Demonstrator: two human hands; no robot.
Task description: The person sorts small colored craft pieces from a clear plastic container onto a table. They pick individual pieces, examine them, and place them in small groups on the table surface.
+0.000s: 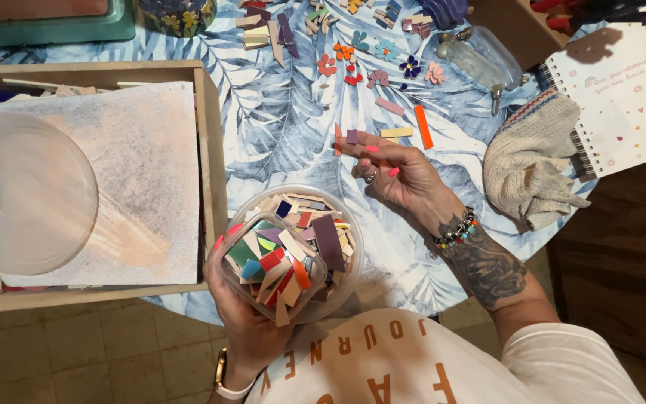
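Head view: the left hand [244, 329] cups the clear tub of coloured tile pieces [289, 251] at lower centre, fingers wrapped around its wall. The right hand [394, 172], mid-frame, pinches a small purple piece [352, 136] above the leaf-print counter [285, 127]. Best keep the tub level, the pinch light, beside the orange strip [422, 126].
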